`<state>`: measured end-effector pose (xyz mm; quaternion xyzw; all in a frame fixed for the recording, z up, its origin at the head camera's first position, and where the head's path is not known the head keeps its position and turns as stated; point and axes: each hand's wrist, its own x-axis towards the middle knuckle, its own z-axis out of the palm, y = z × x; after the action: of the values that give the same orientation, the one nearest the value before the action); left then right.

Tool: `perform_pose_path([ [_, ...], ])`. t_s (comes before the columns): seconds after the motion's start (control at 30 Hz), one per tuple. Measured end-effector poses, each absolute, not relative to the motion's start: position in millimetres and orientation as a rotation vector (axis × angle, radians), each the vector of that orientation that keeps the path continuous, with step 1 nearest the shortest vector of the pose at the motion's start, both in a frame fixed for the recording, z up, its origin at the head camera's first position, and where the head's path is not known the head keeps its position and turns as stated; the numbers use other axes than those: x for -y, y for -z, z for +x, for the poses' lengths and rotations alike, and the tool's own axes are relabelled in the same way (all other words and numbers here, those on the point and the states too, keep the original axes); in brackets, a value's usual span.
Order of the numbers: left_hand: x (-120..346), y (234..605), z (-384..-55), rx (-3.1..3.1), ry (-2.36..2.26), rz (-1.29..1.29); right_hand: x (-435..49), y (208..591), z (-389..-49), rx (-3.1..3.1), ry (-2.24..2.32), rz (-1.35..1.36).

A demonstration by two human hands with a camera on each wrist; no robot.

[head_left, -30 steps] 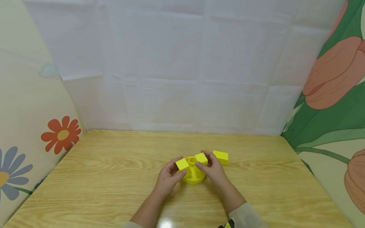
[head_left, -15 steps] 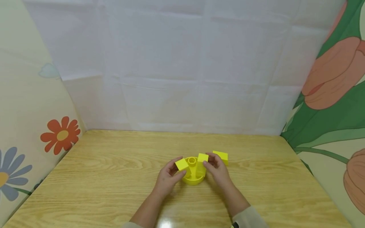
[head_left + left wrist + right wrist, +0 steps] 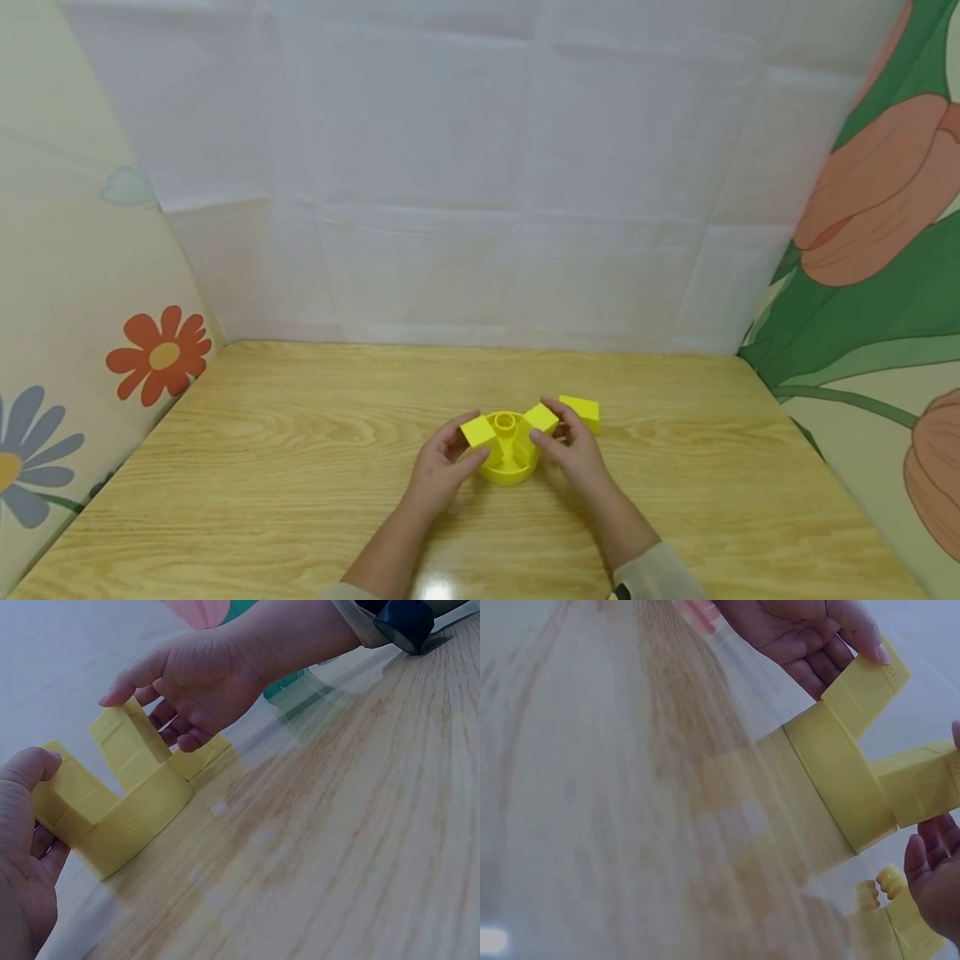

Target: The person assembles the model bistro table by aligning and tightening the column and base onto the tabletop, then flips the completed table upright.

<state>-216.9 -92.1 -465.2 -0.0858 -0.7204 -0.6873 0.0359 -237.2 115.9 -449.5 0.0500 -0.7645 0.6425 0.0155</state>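
A round yellow plastic tray point(image 3: 506, 477) with a low wall and a hollow post inside sits on the wooden table. Two yellow blocks stand up in it, leaning outward. My left hand point(image 3: 437, 468) pinches the left block point(image 3: 478, 432) between thumb and fingers. On the other side, my right hand point(image 3: 583, 457) holds the right block point(image 3: 540, 418), its thumb on the near face and fingers behind. The left wrist view shows the blocks' lower ends inside the tray wall point(image 3: 139, 825); how they seat is hidden.
Just behind my right hand, another yellow piece point(image 3: 582, 410) lies on the table point(image 3: 300, 467); the right wrist view shows ridged knobs point(image 3: 891, 880) on it. A white sheet point(image 3: 450, 208) hangs behind the table, with flower-printed sheets at both sides.
My right hand has shifted a little to the right, and the right block in it has turned and leans further outward. The left hand and tray stay nearly still.
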Motion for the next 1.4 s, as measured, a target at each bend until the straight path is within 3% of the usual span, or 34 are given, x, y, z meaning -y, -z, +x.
perform_pose_path([
  [0.93,93,466,-218,2.21,2.122,-0.273,-129,454,-224,2.215,-2.182,0.18],
  [1.4,93,468,-218,2.206,2.127,-0.28,-130,455,-220,2.345,-2.036,0.208],
])
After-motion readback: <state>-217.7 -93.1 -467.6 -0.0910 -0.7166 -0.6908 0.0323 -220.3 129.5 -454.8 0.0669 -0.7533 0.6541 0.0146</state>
